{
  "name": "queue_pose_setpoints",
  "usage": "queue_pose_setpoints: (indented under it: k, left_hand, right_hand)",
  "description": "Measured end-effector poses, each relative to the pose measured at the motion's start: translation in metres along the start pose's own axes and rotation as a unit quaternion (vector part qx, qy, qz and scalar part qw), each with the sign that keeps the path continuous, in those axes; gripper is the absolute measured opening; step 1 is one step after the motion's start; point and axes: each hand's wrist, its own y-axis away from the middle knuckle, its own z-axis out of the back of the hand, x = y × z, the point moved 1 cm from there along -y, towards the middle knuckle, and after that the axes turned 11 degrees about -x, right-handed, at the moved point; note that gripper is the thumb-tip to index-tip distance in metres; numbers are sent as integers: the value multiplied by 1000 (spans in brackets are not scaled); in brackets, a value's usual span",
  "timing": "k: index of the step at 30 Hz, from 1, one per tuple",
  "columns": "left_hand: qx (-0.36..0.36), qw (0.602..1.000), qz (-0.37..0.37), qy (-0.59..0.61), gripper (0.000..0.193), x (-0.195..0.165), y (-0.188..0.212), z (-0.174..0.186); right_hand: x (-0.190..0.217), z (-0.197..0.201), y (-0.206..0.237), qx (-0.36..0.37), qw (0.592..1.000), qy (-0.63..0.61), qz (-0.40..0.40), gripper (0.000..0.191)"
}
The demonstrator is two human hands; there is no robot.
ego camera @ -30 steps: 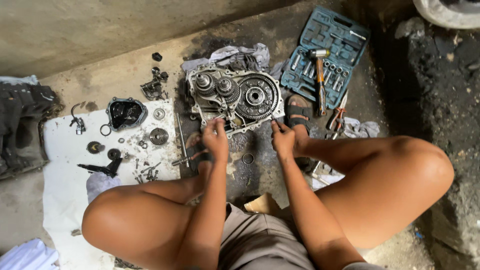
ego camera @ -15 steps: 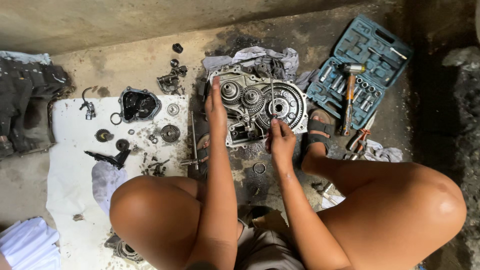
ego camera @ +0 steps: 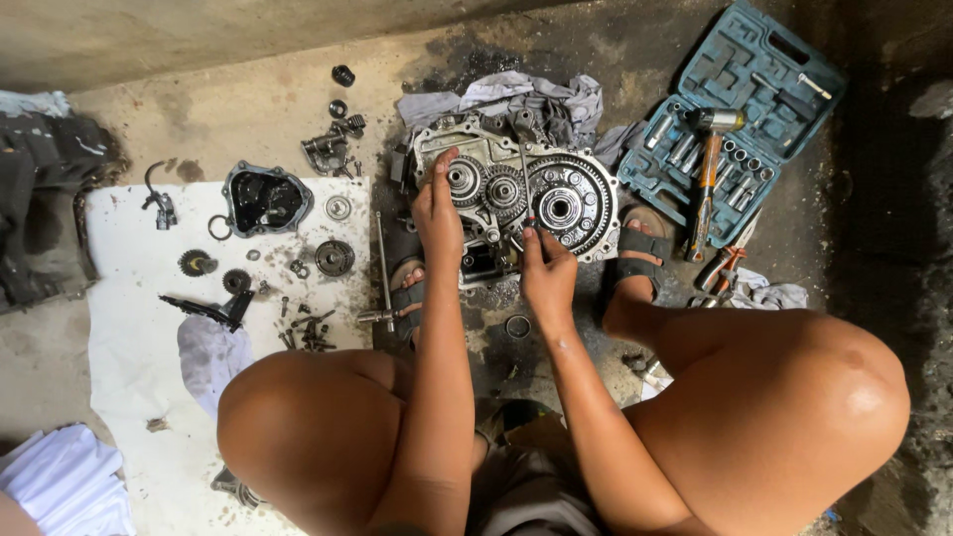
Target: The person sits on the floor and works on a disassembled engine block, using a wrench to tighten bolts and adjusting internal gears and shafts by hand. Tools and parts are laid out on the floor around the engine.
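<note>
Bare concrete floor lies open along its far edge — grey crumpled rags and the blue plastic socket case crowd the open metal engine casing.

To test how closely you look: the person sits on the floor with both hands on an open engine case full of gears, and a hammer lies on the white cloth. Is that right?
Not quite. The head view shows the hammer lying across the open blue tool case, not on the white cloth. The rest holds: left hand and right hand are both at the engine case.
</note>
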Motion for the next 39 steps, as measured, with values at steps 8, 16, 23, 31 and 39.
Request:
queue_pose_setpoints:
  k: [8,16,23,31,39]
  left_hand:
    - [23,1000,-17,-3,49,-25,1,1]
    - [15,990,120,-74,61,-53,16,28]
    - [54,998,-5,11,54,-28,7,47]
    - [101,980,-89,-143,55,-73,-8,41]
    - [353,757,-195,-514,73,-144,-13,35]
  right_hand:
    - [-2,4,-13,-2,986,88,144,39]
    - [-48,39,4,-82,996,-20,7,32]
    - [-72,102,3,-134,985,110,1,33]
    - [-51,113,11,-73,982,29,-172,33]
    - [-57,110,6,-68,986,56,-142,36]
